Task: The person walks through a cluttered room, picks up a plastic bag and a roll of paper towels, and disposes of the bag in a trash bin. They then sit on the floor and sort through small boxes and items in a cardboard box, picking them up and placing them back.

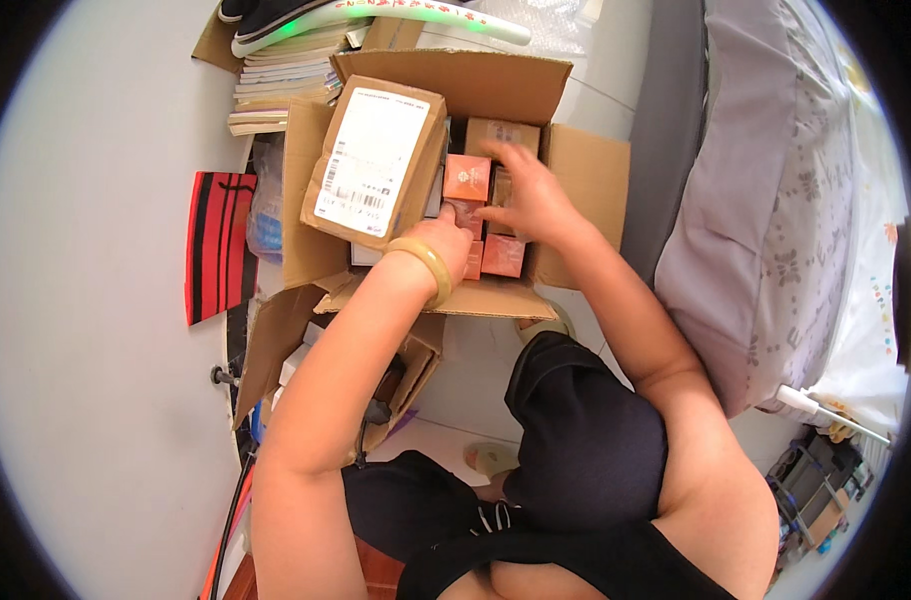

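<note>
An open cardboard carton (586,185) stands on the floor before me with its flaps spread. Several small orange boxes (467,178) sit inside it, some with a shiny wrap. My left hand (440,238), a yellow bangle on its wrist, reaches in and touches the orange boxes in the middle; its fingers are partly hidden. My right hand (532,198) is over the carton's right side, thumb and fingers apart, nearest a small brown box (504,134) and the orange boxes. A larger brown parcel (376,160) with a white label rests tilted over the carton's left side.
A second open carton (266,350) stands lower left, against the white wall. Behind are stacked books (286,85) and a white stick with green light (376,12). A bed with a grey-lilac cover (741,200) borders the right. My knees are close below the carton.
</note>
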### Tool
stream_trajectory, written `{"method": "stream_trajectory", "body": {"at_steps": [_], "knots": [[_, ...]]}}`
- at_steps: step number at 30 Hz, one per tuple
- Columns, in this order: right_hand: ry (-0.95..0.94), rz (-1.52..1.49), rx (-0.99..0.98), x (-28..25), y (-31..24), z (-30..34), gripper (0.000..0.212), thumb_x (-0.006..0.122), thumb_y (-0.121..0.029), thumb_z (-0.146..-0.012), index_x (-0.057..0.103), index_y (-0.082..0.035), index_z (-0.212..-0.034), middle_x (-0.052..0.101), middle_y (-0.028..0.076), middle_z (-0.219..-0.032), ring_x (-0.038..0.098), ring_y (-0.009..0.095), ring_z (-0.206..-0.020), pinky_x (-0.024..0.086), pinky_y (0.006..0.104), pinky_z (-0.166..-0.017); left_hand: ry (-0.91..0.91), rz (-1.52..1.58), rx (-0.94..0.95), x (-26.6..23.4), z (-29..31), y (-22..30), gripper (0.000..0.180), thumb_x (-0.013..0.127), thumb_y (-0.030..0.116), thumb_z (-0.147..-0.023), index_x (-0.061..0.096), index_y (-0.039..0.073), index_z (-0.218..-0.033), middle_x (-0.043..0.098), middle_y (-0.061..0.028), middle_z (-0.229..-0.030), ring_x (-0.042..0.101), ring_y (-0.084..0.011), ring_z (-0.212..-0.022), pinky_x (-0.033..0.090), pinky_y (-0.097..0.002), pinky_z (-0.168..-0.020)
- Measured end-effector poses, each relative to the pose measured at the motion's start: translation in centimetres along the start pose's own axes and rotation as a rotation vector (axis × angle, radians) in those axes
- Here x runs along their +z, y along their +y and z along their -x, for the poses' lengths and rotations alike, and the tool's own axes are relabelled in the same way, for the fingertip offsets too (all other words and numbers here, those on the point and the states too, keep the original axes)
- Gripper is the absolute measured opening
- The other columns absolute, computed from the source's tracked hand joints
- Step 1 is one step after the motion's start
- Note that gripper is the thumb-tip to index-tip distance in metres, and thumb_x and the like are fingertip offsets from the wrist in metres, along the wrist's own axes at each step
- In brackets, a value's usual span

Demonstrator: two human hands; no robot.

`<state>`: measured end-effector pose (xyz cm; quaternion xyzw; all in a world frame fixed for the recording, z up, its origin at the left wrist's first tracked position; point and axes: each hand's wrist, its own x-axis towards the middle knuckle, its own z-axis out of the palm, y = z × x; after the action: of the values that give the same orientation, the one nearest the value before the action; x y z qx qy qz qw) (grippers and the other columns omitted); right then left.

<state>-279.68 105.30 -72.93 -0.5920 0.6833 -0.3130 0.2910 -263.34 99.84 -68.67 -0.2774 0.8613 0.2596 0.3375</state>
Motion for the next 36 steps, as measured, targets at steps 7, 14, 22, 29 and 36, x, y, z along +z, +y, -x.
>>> {"method": "stream_trajectory", "body": {"at_steps": [7, 14, 22, 29, 36], "knots": [[-0.089, 0.392, -0.246, 1.9, -0.8, 1.1, 0.037, 0.056, -0.008, -0.072, 0.060, -0.011, -0.109, 0.052, 0.004, -0.121, 0.065, 0.026, -0.074, 0.053, 0.0360, -0.063, 0.706, 0.414, 0.273, -1.5, 5.1, -1.3, 0.029, 0.056, 0.000, -0.079, 0.058, 0.001, -0.108, 0.062, -0.0140, -0.098, 0.061, -0.0283, -0.087, 0.050, -0.0324, -0.076], [-0.038, 0.372, -0.152, 2.1, 1.0, 0.5, 0.033, 0.053, -0.006, -0.077, 0.060, -0.009, -0.109, 0.055, 0.005, -0.121, 0.064, 0.023, -0.074, 0.052, 0.0353, -0.063, 1.111, 0.748, 0.157, -1.2, 8.0, -2.5, 0.020, 0.059, 0.000, -0.079, 0.064, 0.003, -0.098, 0.064, -0.0083, -0.089, 0.061, -0.0139, -0.070, 0.050, -0.0246, -0.061], [0.452, -0.715, -0.021, -2.8, -4.6, -2.2, 0.014, 0.054, -0.004, -0.087, 0.061, -0.002, -0.099, 0.063, 0.004, -0.085, 0.057, 0.006, -0.077, 0.044, 0.0198, -0.067, 1.216, 0.458, -0.082, -0.5, 8.6, -4.7, 0.056, 0.075, 0.021, -0.068, 0.055, 0.007, -0.117, 0.041, -0.0174, -0.131, 0.043, -0.0316, -0.117, 0.037, -0.0411, -0.096], [0.597, -0.884, 0.024, -2.9, -4.4, -1.7, 0.012, 0.052, -0.007, -0.089, 0.061, -0.003, -0.096, 0.062, 0.003, -0.083, 0.056, 0.008, -0.078, 0.043, 0.0207, -0.068, 1.023, 0.126, -0.383, -1.7, 5.4, -3.9, 0.087, 0.076, 0.026, -0.058, 0.037, 0.018, -0.135, 0.036, -0.0235, -0.130, 0.037, -0.0423, -0.117, 0.032, -0.0487, -0.098], [0.639, -0.839, -0.037, -3.2, -3.8, -1.0, 0.012, 0.051, -0.006, -0.089, 0.061, -0.002, -0.095, 0.060, 0.003, -0.082, 0.055, 0.007, -0.075, 0.044, 0.0202, -0.063, 1.242, 1.090, 0.084, -3.8, 8.8, -6.2, 0.081, 0.071, 0.021, -0.063, 0.035, 0.001, -0.132, 0.046, -0.0189, -0.123, 0.046, -0.0300, -0.113, 0.035, -0.0395, -0.099]]}}
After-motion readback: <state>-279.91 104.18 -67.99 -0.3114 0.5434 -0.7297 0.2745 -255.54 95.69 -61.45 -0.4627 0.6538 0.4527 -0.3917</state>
